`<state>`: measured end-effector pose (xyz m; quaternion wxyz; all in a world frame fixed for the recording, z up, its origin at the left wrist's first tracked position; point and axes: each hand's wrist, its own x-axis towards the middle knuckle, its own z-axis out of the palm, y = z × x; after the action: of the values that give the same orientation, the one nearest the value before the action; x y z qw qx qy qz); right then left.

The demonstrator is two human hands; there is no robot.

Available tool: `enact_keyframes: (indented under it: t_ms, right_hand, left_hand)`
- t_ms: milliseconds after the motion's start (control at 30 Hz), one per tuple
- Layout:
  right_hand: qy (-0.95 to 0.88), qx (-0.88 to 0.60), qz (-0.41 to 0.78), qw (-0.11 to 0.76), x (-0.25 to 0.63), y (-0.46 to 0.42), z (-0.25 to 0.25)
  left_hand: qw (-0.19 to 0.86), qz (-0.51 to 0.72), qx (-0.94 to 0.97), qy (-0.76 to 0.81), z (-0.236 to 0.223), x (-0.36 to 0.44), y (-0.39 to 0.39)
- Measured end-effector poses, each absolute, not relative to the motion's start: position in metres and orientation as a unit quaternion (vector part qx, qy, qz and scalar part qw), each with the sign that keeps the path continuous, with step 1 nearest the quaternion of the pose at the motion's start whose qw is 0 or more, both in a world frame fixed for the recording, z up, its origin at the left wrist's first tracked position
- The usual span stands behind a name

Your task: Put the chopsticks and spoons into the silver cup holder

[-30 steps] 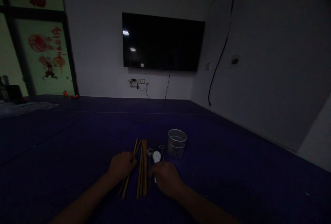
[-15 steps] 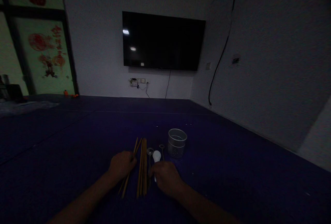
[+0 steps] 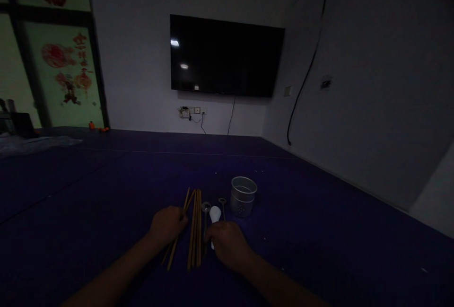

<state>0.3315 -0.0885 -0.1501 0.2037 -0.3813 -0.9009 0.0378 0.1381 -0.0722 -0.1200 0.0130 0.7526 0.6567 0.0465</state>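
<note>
My left hand (image 3: 168, 225) is closed around a couple of wooden chopsticks (image 3: 173, 254), which slant out above and below the fist. Beside it, several more chopsticks (image 3: 195, 231) lie in a bundle on the dark blue surface. My right hand (image 3: 230, 246) is closed, its fingertips pinched at the handle of a metal spoon (image 3: 206, 208). A white spoon (image 3: 214, 213) lies partly under that hand, its bowl pointing away from me. Just beyond the hand is another metal utensil with a ring-shaped end (image 3: 222, 201), its lower part hidden.
A silver metal cup (image 3: 243, 200) stands upright right of the spoons. The dark blue surface (image 3: 106, 193) reaches to the wall, where a television (image 3: 227, 56) hangs. A black cable (image 3: 301, 89) runs down the right wall. Clear plastic sheeting (image 3: 35, 144) lies at the far left.
Both hands keep nearly the same place and grip. The whole view has shifted very slightly; the chopsticks, spoons and cup stay where they were.
</note>
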Motion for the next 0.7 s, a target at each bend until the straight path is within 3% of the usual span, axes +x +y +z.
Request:
enact_keyframes:
  t_ms: [467, 567, 700]
  right_hand:
    - [-0.897, -0.386, 0.016, 0.215, 0.331, -0.088, -0.151]
    - [-0.891, -0.378, -0.002, 0.253, 0.332, -0.088, -0.152]
    - [-0.879, -0.316, -0.041, 0.355, 0.330, -0.092, -0.148]
  left_hand:
    - [0.037, 0.094, 0.740, 0.665, -0.124, 0.133, -0.070]
    - [0.079, 0.173, 0.721, 0.666, -0.127, 0.130, -0.065]
    - [0.197, 0.382, 0.682, 0.591, -0.127, 0.133, -0.062]
